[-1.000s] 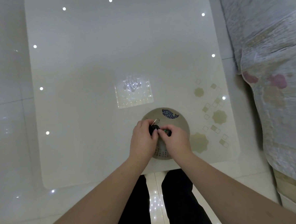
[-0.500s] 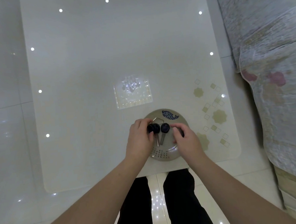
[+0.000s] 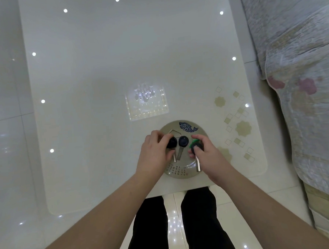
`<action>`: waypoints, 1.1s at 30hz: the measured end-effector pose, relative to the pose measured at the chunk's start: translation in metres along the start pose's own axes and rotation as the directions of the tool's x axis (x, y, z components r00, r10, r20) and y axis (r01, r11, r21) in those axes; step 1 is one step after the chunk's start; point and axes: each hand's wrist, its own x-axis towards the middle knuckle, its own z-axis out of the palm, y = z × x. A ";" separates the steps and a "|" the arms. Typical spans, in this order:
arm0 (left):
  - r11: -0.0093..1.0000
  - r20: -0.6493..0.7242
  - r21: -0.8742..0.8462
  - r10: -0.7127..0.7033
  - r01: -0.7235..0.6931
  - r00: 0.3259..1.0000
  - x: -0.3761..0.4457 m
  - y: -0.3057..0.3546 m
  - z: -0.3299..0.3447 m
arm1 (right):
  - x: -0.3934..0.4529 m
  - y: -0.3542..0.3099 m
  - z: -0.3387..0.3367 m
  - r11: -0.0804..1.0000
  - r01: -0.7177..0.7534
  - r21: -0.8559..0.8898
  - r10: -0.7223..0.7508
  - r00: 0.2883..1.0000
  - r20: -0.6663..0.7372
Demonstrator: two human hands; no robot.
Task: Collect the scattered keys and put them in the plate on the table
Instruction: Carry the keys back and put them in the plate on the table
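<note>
A round beige plate (image 3: 181, 174) with a blue fish drawing stands near the front edge of the white table (image 3: 100, 80). My left hand (image 3: 153, 153) is over its left side, fingers closed on a black-headed key (image 3: 172, 143) with a wire ring. A second black-headed key (image 3: 182, 144) lies in the plate between my hands. My right hand (image 3: 207, 156) is over the plate's right side, pinching a black-headed key with a green tag (image 3: 196, 153), its blade pointing toward me.
A sofa with a floral quilted cover (image 3: 300, 79) runs along the table's right side. Beige flower and square prints mark the table's right front corner. Glossy white floor tiles surround the table; my dark-trousered legs are below its front edge.
My hands, bunched together over the plate a second ago, have drawn apart. The right hand has moved right with the green-tagged key, and one black key now lies between them.
</note>
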 end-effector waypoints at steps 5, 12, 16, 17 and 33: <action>0.995 0.059 0.091 0.031 -0.037 0.998 0.007 0.002 0.001 | 0.007 -0.006 0.002 0.986 0.097 -0.138 -0.118 0.981 -0.154; 0.997 0.127 0.078 0.004 -0.014 0.992 0.016 0.000 0.001 | 0.016 -0.011 0.027 0.964 0.062 -0.259 -0.141 0.943 -0.300; 0.999 0.125 0.027 -0.026 0.023 0.992 0.019 -0.003 0.001 | 0.016 -0.010 0.046 0.953 0.034 -0.303 -0.159 0.903 -0.399; 1.000 0.123 0.019 -0.026 0.024 0.992 0.019 -0.004 0.001 | 0.016 -0.008 0.049 0.951 0.013 -0.309 -0.146 0.900 -0.412; 0.993 0.051 0.052 0.101 -0.104 0.994 0.010 -0.004 -0.005 | 0.005 0.003 0.033 0.916 0.038 -0.399 -0.171 0.938 -0.303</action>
